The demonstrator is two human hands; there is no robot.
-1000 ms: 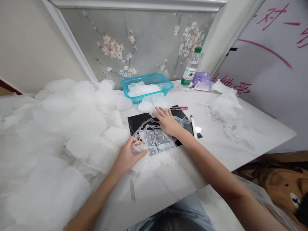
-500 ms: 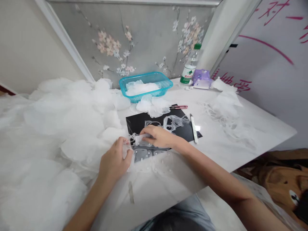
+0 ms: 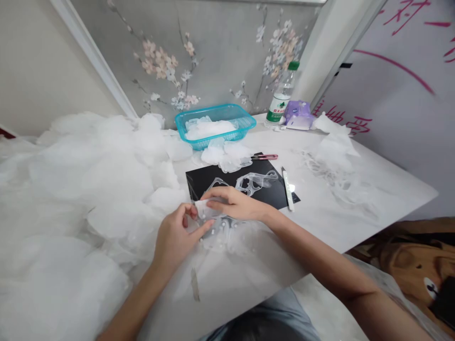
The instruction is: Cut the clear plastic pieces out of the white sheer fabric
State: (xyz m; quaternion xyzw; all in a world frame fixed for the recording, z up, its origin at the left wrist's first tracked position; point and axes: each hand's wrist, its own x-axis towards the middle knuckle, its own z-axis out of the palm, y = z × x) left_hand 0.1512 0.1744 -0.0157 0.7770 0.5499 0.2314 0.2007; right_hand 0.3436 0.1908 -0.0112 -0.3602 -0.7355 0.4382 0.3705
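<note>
My right hand (image 3: 232, 202) grips a small white piece of thin sheet (image 3: 203, 208) over the near edge of a black mat (image 3: 199, 176). My left hand (image 3: 179, 231) is just left of that piece, its thumb stretched to the right and its forefinger bent by the piece's edge. A gap shows between that thumb and forefinger. Beneath both hands lies clear, cut-out film (image 3: 227, 232), spilling onto the white table. More film scraps (image 3: 254, 182) lie on the mat beyond my right hand.
A large heap of white sheet pieces (image 3: 106, 166) covers the left side. Behind the mat are loose pieces (image 3: 225, 154) and a blue basket (image 3: 216, 142). Pink-handled scissors (image 3: 268, 157), a white cutter (image 3: 287, 189), bottle (image 3: 279, 104), purple pack (image 3: 298, 113) and scraps (image 3: 334, 166) are rightward.
My left hand has moved right and its thumb has parted from its fingers; the film it pinched now lies lower, under the hands. The white piece in my right hand shows more of its face.
</note>
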